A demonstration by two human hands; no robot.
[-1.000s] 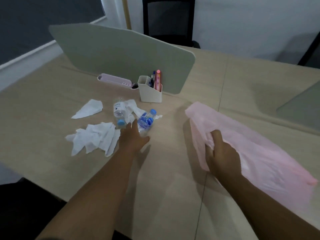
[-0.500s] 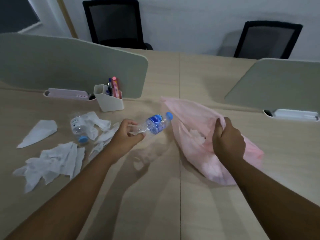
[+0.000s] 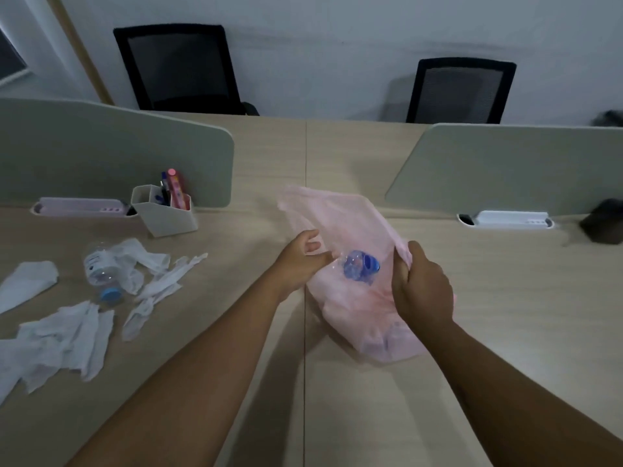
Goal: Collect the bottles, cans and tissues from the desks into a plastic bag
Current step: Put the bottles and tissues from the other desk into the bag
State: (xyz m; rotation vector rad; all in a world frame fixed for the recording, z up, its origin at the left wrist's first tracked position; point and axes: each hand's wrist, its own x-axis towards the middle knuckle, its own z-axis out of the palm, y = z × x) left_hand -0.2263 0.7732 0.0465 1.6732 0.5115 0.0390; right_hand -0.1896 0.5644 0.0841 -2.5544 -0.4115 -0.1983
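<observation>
My right hand (image 3: 421, 288) is clenched on the rim of the pink plastic bag (image 3: 357, 224), its fingers (image 3: 400, 276) bunching the film and lifting that edge so the mouth gapes toward my left hand (image 3: 298, 261). The rest of the bag slumps on the desk (image 3: 371, 416) beneath and behind my right fingers.

A crushed clear bottle (image 3: 359, 266) with a blue label and blue cap lies inside the bag's mouth, between the two sets of fingers, cap end pointing toward the right ones. My left fingers (image 3: 318, 257) are loosely curled, their tips right at the bottle's clear base. I cannot tell whether they pinch it or only touch it. The thumb sticks up, apart from the bottle.

Well to the left of my left fingers, a second bottle (image 3: 101, 267) lies on the desk, its blue cap toward me, with crumpled white tissues (image 3: 60, 335) strewn around and partly over it. Beyond those, a white pen holder (image 3: 165, 214) stands against a grey divider (image 3: 101, 150). Two black chairs (image 3: 178, 69) stand along the desk's far side.
</observation>
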